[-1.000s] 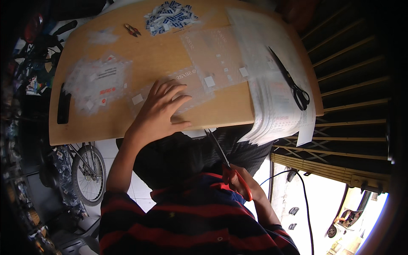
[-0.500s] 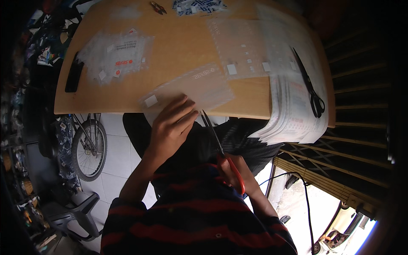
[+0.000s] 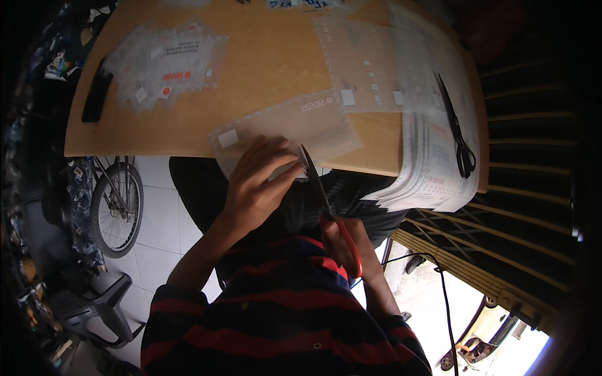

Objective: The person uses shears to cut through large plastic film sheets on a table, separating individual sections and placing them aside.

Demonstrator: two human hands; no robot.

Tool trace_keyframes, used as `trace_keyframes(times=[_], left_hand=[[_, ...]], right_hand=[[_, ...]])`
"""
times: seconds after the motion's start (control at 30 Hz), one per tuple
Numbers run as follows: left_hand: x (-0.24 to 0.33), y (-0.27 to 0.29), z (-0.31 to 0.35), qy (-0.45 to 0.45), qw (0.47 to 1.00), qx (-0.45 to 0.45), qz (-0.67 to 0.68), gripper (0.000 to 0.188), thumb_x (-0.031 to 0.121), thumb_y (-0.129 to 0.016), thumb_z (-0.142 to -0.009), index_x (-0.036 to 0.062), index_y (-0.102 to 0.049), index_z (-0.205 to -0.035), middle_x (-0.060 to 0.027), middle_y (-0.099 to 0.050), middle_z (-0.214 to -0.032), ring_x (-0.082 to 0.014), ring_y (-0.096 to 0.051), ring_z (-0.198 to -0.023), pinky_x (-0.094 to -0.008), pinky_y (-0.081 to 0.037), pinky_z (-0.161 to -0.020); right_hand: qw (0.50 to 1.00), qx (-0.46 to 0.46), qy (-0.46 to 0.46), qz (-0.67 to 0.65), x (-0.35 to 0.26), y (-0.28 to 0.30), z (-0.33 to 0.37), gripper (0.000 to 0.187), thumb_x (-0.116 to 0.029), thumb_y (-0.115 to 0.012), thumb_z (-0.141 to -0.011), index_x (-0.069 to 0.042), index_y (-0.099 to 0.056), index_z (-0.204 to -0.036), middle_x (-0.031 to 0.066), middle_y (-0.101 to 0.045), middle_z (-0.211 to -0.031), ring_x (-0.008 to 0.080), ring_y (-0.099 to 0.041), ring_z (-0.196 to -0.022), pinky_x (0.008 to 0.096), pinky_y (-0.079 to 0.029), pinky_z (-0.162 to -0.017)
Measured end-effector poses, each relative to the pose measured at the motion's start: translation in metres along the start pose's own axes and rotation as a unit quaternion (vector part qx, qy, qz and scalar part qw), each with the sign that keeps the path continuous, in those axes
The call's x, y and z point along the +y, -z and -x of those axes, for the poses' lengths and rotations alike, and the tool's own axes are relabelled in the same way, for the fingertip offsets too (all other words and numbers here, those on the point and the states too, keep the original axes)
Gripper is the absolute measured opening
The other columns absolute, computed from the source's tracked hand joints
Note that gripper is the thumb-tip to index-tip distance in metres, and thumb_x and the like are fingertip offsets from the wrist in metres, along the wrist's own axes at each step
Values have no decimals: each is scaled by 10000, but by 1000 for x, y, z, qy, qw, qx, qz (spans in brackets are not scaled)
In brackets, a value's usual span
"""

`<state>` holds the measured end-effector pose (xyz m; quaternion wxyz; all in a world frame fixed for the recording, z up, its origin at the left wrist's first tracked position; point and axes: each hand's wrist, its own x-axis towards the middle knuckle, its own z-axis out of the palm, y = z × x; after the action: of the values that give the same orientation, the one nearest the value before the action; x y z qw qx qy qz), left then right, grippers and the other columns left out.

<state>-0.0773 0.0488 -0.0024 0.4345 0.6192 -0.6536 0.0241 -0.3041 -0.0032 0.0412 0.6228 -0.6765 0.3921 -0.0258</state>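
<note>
A clear plastic sheet (image 3: pixel 282 122) with a white patch and printed marks lies slanted across the table's front edge. My left hand (image 3: pixel 260 178) is over its near edge, fingers bent and closed on the plastic; the thumb's grip is partly hidden. My right hand (image 3: pixel 348 241) is wrapped round red-handled scissors (image 3: pixel 318 187) below the table edge. Their dark blades point away from me, and the tips overlap the sheet just right of my left fingers. The blades look nearly together. Whether plastic lies between them I cannot tell.
On the wooden table (image 3: pixel 269 62) are a pile of clear plastic pieces (image 3: pixel 172 56), a dark phone-like object (image 3: pixel 97 94) and more sheets (image 3: pixel 357 62). Black scissors (image 3: pixel 461 141) rest on a stack (image 3: pixel 426 182) overhanging the right edge. A bicycle (image 3: pixel 117 207) and chair (image 3: pixel 100 307) stand left.
The scissors have moved forward, bringing their tips over the sheet, and their blades look closer together. My left hand stays at the sheet's near edge. The whole view has shifted slightly.
</note>
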Motion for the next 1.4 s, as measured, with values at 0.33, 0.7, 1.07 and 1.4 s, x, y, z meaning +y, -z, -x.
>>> trace_keyframes(times=[0.33,0.7,1.07,1.4], left_hand=[[-3,-1,0,-1,1000,3,7,217,-14,-747,-749,54,-743,-955,-52,-688,-1008,-276,-657,-1101,-498,-490,-1020],[-1,0,1,-4,1000,-8,7,234,-4,-735,-782,71,-757,-1003,-25,-701,-1014,-225,-675,-1077,-500,-480,-1037],[-2,0,1,0,1000,1,8,244,-8,-720,-798,72,-759,-1025,-14,-711,-1043,-220,-686,-1068,-504,-481,-1032],[2,3,-2,-2,999,8,31,215,-42,-752,-755,31,-760,-957,-53,-724,-978,-224,-697,-1052,-487,-511,-999]], right_hand=[[999,-1,3,45,-3,7,-2,576,-450,-456,-1056,-48,-520,-649,-20,-441,-508,60,-421,-474,275,-297,-442],[1000,4,-17,18,-13,5,-6,537,-365,-506,-1052,39,-510,-699,118,-386,-522,178,-324,-521,412,-356,-507],[997,15,-57,43,-27,2,-13,612,-423,-491,-1053,12,-489,-623,64,-414,-467,128,-417,-460,377,-370,-477],[998,26,-47,46,-31,-1,-21,673,-491,-445,-1055,-11,-466,-583,22,-386,-452,109,-393,-447,347,-337,-449]])
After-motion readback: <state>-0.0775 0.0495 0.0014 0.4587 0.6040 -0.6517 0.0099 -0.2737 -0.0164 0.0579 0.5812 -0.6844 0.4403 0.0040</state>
